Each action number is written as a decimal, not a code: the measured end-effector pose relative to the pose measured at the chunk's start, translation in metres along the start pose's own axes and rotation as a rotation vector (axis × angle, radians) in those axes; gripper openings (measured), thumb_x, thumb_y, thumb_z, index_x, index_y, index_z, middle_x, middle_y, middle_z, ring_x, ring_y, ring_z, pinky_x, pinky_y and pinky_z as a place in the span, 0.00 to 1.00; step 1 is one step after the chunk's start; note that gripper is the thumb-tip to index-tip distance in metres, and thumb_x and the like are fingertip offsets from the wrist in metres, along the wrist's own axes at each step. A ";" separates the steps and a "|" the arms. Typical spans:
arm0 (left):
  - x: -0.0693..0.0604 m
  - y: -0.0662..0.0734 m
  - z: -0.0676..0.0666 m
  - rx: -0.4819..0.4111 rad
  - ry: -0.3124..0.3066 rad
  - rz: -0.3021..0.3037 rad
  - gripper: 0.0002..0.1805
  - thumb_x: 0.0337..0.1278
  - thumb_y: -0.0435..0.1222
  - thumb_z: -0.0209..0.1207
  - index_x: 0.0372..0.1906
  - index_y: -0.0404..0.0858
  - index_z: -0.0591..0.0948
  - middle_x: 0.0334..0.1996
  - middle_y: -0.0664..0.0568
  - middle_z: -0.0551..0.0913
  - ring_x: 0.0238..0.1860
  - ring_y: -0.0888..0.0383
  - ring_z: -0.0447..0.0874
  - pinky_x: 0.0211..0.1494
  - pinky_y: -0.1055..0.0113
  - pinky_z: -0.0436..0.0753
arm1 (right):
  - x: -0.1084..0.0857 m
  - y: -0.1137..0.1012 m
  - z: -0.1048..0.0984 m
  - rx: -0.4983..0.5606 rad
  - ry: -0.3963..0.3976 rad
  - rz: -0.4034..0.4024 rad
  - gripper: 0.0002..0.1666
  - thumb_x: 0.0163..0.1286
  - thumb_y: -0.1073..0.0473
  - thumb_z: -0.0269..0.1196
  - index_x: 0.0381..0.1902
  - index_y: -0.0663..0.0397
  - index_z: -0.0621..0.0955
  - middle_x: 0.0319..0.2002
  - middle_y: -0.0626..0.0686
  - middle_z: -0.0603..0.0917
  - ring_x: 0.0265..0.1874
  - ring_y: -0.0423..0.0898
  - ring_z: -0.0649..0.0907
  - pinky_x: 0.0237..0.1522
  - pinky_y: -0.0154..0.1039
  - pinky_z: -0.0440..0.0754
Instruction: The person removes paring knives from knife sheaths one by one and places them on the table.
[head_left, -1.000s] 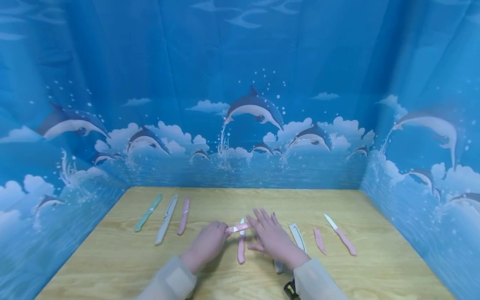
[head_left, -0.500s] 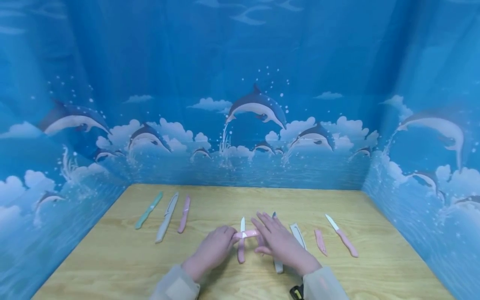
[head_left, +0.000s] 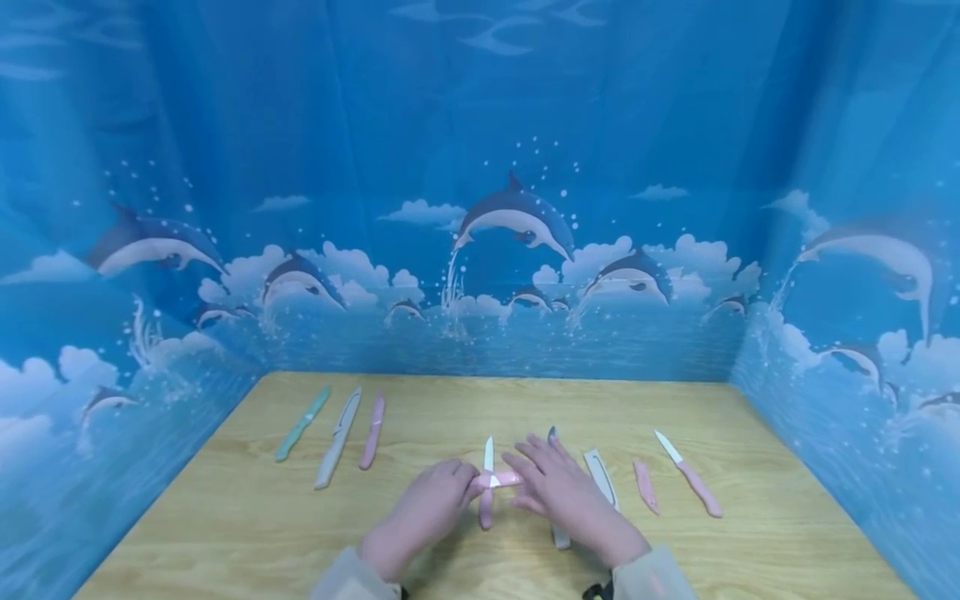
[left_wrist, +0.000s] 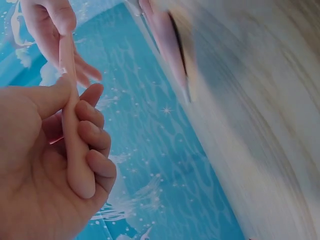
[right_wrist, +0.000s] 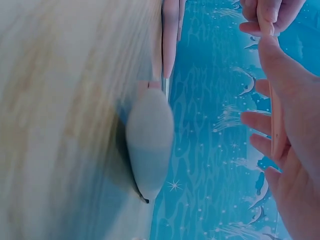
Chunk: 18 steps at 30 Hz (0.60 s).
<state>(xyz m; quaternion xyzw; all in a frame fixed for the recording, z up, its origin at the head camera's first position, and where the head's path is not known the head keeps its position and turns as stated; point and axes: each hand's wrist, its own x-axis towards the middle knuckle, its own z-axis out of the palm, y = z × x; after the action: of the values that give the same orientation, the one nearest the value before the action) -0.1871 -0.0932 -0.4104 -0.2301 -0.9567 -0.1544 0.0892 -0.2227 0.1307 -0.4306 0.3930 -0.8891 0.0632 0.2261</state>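
The left hand [head_left: 423, 508] wraps its fingers around the pink handle [left_wrist: 80, 170] of a knife raised over the table. At the knife's other end, the right hand [head_left: 570, 496] holds a pink sheath [right_wrist: 278, 125] between its thumb and spread fingers. A small white patch shows between handle and sheath in the head view. Behind and below them lies another pink knife [head_left: 486, 510], its bare blade pointing away. A grey knife handle [head_left: 561, 537] is partly hidden under the right hand, with a whitish sheath [head_left: 602, 479] beside it.
On the left lie a green knife [head_left: 302, 425], a grey knife [head_left: 337, 442] and a pink knife [head_left: 372, 432]. Right of the hands are a small pink sheath [head_left: 646, 487] and a pink knife with bare blade [head_left: 699, 487]. Dolphin-print cloth [head_left: 480, 333] surrounds the table.
Both hands and the pink knife between them have shifted a little to the right and closer to the person. The items lying on the table have stayed in place.
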 end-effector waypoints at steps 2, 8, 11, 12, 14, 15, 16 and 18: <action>-0.001 0.003 0.000 0.005 0.009 0.025 0.14 0.70 0.45 0.50 0.43 0.41 0.81 0.39 0.53 0.83 0.42 0.56 0.82 0.49 0.60 0.83 | -0.001 -0.001 -0.001 0.024 -0.007 0.004 0.32 0.64 0.45 0.63 0.62 0.51 0.75 0.60 0.55 0.78 0.64 0.55 0.74 0.68 0.54 0.65; -0.001 0.011 -0.002 0.015 0.039 0.041 0.18 0.71 0.48 0.48 0.45 0.41 0.81 0.34 0.56 0.82 0.37 0.59 0.80 0.45 0.62 0.83 | 0.000 -0.006 -0.008 0.086 -0.069 0.078 0.26 0.70 0.47 0.59 0.61 0.53 0.76 0.53 0.51 0.82 0.56 0.49 0.79 0.62 0.49 0.74; 0.000 0.012 -0.004 -0.006 0.039 0.028 0.18 0.71 0.49 0.48 0.45 0.41 0.82 0.33 0.56 0.81 0.36 0.59 0.80 0.44 0.62 0.82 | 0.000 -0.009 -0.011 0.072 -0.087 0.100 0.26 0.70 0.47 0.58 0.61 0.53 0.76 0.50 0.50 0.83 0.52 0.46 0.80 0.59 0.45 0.77; 0.000 0.011 -0.004 -0.012 0.039 0.029 0.19 0.71 0.49 0.47 0.44 0.41 0.82 0.33 0.56 0.82 0.36 0.59 0.80 0.44 0.62 0.83 | 0.000 -0.009 -0.011 0.070 -0.091 0.105 0.26 0.70 0.46 0.58 0.61 0.53 0.76 0.49 0.49 0.83 0.52 0.46 0.81 0.58 0.45 0.78; 0.000 0.011 -0.004 -0.017 0.046 0.031 0.19 0.71 0.49 0.47 0.43 0.41 0.82 0.33 0.56 0.82 0.36 0.59 0.80 0.44 0.63 0.82 | 0.000 -0.010 -0.012 0.062 -0.093 0.105 0.26 0.70 0.47 0.58 0.61 0.54 0.76 0.48 0.49 0.83 0.50 0.44 0.81 0.57 0.43 0.78; 0.000 0.010 -0.005 -0.021 0.046 0.031 0.18 0.71 0.49 0.48 0.43 0.41 0.82 0.33 0.56 0.82 0.36 0.59 0.80 0.43 0.63 0.82 | 0.001 -0.010 -0.011 0.054 -0.093 0.100 0.25 0.71 0.47 0.57 0.61 0.54 0.76 0.47 0.48 0.83 0.49 0.44 0.81 0.56 0.43 0.79; 0.000 0.010 -0.004 -0.022 0.049 0.031 0.18 0.71 0.49 0.47 0.42 0.41 0.82 0.33 0.56 0.81 0.35 0.60 0.80 0.43 0.63 0.82 | 0.001 -0.010 -0.011 0.047 -0.089 0.093 0.25 0.71 0.47 0.57 0.60 0.54 0.76 0.46 0.48 0.83 0.48 0.43 0.81 0.55 0.42 0.79; 0.000 0.009 -0.004 -0.022 0.054 0.033 0.18 0.71 0.49 0.48 0.42 0.41 0.82 0.33 0.56 0.81 0.36 0.60 0.80 0.43 0.63 0.82 | 0.001 -0.009 -0.010 0.043 -0.077 0.081 0.24 0.71 0.47 0.56 0.59 0.53 0.77 0.44 0.47 0.83 0.45 0.42 0.81 0.53 0.41 0.80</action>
<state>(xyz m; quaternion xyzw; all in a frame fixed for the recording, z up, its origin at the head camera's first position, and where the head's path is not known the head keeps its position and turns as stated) -0.1826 -0.0867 -0.4041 -0.2423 -0.9483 -0.1696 0.1151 -0.2134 0.1266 -0.4220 0.3638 -0.9107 0.0762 0.1805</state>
